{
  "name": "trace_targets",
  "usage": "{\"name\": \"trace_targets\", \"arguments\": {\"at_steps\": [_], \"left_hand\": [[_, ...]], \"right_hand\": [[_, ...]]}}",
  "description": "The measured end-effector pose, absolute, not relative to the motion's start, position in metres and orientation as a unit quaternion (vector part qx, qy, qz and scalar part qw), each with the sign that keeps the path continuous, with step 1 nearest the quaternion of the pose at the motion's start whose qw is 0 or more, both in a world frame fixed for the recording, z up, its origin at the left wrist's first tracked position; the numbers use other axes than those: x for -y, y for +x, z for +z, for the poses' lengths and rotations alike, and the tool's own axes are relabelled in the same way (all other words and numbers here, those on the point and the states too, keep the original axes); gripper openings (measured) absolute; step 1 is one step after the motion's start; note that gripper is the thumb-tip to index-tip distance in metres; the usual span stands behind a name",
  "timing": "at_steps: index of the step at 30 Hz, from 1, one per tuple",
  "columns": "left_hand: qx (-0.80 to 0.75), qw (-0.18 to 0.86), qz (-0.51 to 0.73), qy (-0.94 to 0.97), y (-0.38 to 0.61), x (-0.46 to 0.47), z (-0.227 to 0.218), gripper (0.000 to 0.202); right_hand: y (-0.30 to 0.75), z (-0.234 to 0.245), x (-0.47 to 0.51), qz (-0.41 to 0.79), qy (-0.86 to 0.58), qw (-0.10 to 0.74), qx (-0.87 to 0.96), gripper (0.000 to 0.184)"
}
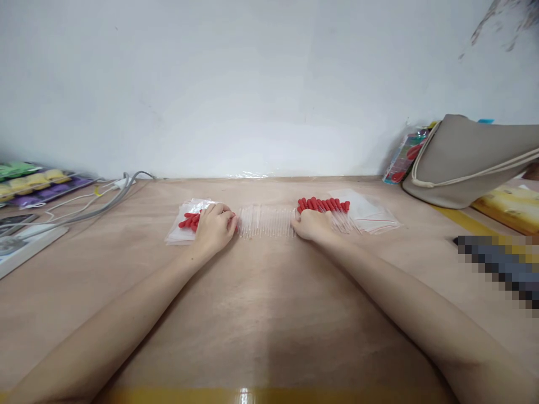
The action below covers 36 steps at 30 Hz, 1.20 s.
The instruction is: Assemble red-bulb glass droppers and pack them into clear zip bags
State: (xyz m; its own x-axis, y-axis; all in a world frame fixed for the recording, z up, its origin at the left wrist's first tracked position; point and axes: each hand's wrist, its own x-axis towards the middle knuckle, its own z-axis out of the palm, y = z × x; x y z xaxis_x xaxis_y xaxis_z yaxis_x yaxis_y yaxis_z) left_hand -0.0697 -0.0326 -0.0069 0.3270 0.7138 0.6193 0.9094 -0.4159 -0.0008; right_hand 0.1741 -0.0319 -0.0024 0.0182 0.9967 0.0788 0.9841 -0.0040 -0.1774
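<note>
A row of clear glass droppers [266, 221] lies side by side on the wooden table [269, 314], between my two hands. My left hand [215, 227] rests at the row's left end, fingers curled against it, over a clear bag of red-capped droppers [187, 221]. At the row's right end sits my right hand [312, 225], fingers bent and pressed to the tubes. Behind it lies a line of droppers with red rubber bulbs [323, 204]. Flat clear plastic bags [370, 213] lie just right of those.
A grey fabric bag [467, 160] with cord handles stands at the right against the wall, a colourful packet [404, 157] beside it. A yellow box [511, 207] lies further right. Grey cables [105, 199], a power strip [25, 247] and coloured trays [37, 182] occupy the left.
</note>
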Motion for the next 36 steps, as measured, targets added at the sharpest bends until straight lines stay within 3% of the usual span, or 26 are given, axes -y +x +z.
{"name": "trace_targets", "arguments": {"at_steps": [6, 12, 17, 20, 29, 36], "left_hand": [[0.425, 0.079, -0.367, -0.824, -0.055, 0.052, -0.002, 0.021], [0.299, -0.058, -0.293, -0.906, -0.042, 0.079, -0.014, 0.018], [0.355, -0.097, -0.268, -0.890, -0.035, 0.086, -0.021, 0.017], [0.367, -0.087, -0.272, -0.885, -0.029, 0.081, -0.022, 0.024], [0.370, -0.142, -0.337, -0.854, -0.022, 0.078, -0.025, 0.017], [0.376, -0.209, -0.358, -0.829, -0.020, 0.079, -0.029, 0.015]], "right_hand": [[0.178, -0.003, 0.046, -0.009, -0.688, 0.156, 0.708, 0.030], [0.199, -0.033, 0.062, -0.028, -0.542, 0.296, 0.786, 0.023], [0.211, -0.041, 0.080, -0.052, -0.434, 0.338, 0.833, 0.025], [0.210, -0.040, 0.087, -0.052, -0.390, 0.344, 0.852, 0.028], [0.199, -0.020, 0.101, -0.024, -0.419, 0.310, 0.853, 0.020], [0.198, -0.031, 0.097, -0.001, -0.391, 0.317, 0.864, 0.019]]}}
